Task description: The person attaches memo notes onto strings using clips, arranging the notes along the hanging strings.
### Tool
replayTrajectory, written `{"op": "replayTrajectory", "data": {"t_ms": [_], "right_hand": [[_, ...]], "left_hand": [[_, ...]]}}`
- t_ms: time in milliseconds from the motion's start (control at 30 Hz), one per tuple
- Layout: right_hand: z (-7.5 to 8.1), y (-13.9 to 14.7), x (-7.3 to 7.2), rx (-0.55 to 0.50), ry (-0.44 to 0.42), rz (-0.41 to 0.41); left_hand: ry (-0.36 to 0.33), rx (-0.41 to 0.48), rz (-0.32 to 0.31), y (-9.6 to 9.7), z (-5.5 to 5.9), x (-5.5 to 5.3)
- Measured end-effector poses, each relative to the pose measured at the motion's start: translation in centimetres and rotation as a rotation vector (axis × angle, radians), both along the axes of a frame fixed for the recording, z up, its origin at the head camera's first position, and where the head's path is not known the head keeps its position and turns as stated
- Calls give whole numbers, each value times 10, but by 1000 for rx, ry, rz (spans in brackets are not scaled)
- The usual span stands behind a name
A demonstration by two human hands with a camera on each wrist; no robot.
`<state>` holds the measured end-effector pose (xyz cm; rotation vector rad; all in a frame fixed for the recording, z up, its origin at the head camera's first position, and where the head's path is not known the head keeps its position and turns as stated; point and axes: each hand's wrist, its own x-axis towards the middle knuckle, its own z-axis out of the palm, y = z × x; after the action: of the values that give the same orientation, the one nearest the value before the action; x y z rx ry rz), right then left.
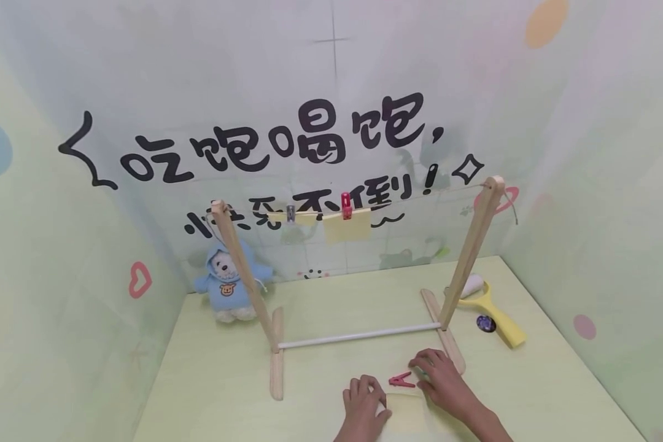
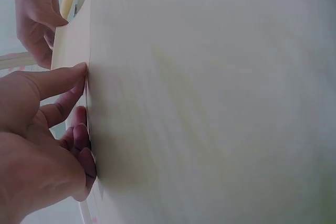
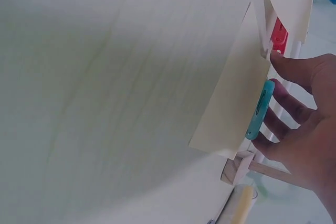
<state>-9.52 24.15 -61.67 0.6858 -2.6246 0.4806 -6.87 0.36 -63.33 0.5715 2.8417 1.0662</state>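
My left hand (image 1: 364, 405) is at the left edge of a pale yellow paper note (image 1: 406, 410), thumb and forefinger pinching that edge; in the left wrist view the paper (image 2: 73, 45) runs on toward the other hand. My right hand (image 1: 444, 382) is spread at the note's right side. Its thumb touches or nearly touches the paper in the right wrist view, and its bent fingers lie against a teal clothespin (image 3: 260, 109) without closing round it. A red clothespin (image 1: 401, 380) lies just beyond the note, between the hands. A loose paper flap (image 3: 231, 90) sticks up near the right thumb.
Behind the hands stands a wooden rack (image 1: 471, 255) with a string across its top. A grey clip (image 1: 290, 213) and a red clip (image 1: 347, 207) hold yellow papers there. A plush toy (image 1: 229, 288) sits left; a yellow lint roller (image 1: 500, 319) and dark disc (image 1: 485, 323) lie right.
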Motion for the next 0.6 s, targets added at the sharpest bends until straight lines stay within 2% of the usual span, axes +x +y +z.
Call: {"op": "replayTrajectory", "data": {"t_ms": [133,233,433,600], "right_hand": [[5,-1,2,27,0,33],[8,-2,4,41,0,46],[4,-5,6,27,-25,12],[-3,-8,5,12,14,-22]], "left_hand": [[-22,52,-18,-3,-1,-2],[-14,62,-20,-3,-4,-3],[35,41,-6,-2,-8,-3],[14,45,-9,-3,-8,-3]]}}
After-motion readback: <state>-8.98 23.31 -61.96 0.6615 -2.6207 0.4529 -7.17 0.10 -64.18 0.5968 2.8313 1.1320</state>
